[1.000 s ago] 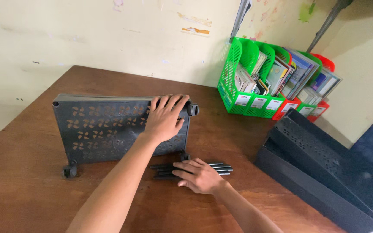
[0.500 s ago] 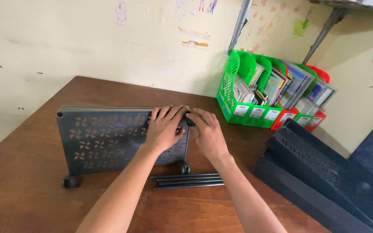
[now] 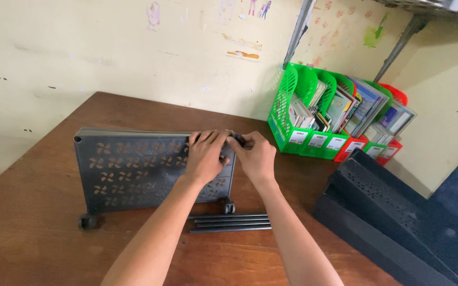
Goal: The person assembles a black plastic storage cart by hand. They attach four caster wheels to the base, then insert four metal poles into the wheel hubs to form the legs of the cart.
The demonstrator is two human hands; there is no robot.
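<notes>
Green file racks [image 3: 299,114] packed with books stand at the desk's [image 3: 38,212] far edge against the wall, red racks [image 3: 393,143] beside them. Dark trays [image 3: 393,212] lie stacked at the right edge.

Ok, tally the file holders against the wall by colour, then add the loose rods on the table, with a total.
Green file holders: 3
Red file holders: 2, counted by their fronts
Black rods lying in front of the dark perforated tray: 3
Total: 8
</notes>
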